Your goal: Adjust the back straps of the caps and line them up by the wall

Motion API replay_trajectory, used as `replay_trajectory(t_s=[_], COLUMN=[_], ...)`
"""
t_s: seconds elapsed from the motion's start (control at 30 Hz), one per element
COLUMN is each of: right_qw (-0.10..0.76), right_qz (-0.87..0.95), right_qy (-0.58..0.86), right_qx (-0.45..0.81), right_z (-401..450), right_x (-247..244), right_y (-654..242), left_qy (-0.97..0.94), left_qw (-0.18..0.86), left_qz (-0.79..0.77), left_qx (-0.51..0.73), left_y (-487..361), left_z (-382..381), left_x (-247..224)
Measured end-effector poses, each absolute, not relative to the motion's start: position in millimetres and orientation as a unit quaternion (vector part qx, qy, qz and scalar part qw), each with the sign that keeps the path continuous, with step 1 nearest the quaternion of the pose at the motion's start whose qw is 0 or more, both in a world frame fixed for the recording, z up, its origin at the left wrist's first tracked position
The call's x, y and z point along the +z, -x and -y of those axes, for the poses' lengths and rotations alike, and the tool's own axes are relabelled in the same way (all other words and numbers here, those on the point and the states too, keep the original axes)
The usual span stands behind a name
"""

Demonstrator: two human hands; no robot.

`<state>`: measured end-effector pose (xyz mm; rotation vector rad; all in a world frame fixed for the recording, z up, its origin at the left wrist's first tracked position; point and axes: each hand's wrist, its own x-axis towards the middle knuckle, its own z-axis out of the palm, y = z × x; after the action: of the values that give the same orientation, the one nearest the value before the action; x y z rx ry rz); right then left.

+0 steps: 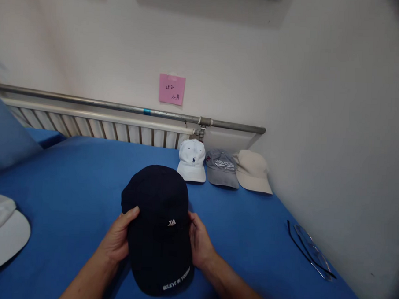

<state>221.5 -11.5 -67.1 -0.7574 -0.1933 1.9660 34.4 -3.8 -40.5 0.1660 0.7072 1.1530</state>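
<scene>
A dark navy baseball cap (156, 196) is held between both hands above the blue surface (86, 175), its brim pointing toward me. White letters mark its front and the edge of the brim. My left hand (118, 236) grips the cap's left side, thumb on top and the other fingers hidden beneath. On the opposite side my right hand (200, 242) holds the cap near where brim and crown meet, its fingers partly hidden. Beyond it, a white cap (192, 160), a grey cap (221, 168) and a beige cap (253, 169) sit in a row.
Another white cap (4, 233) lies at the left edge. Eyeglasses (310, 251) rest on the right, beside the wall. A radiator (104, 127) and a metal pipe (122, 107) run along the back, below a pink note (172, 89).
</scene>
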Motion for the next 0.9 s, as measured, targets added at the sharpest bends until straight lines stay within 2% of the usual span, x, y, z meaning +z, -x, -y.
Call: replay_trajectory(t_s=[0.13, 0.43, 0.73, 0.9], right_qw=[0.494, 0.505, 0.471, 0.480], right_qz=[0.081, 0.066, 0.082, 0.080], right_qy=[0.299, 0.347, 0.363, 0.366], right_qx=[0.812, 0.788, 0.800, 0.793], right_z=[11, 12, 12, 12], right_x=[-69, -73, -75, -74], right_y=[-221, -220, -221, -219], left_qy=[-0.038, -0.014, 0.002, -0.027], left_qw=[0.778, 0.803, 0.739, 0.714], left_qz=[-0.348, -0.272, -0.383, -0.419], left_qx=[0.521, 0.530, 0.554, 0.561], left_y=[-36, -27, -34, -36], left_z=[4, 0, 4, 7], left_x=[-35, -39, -17, -15])
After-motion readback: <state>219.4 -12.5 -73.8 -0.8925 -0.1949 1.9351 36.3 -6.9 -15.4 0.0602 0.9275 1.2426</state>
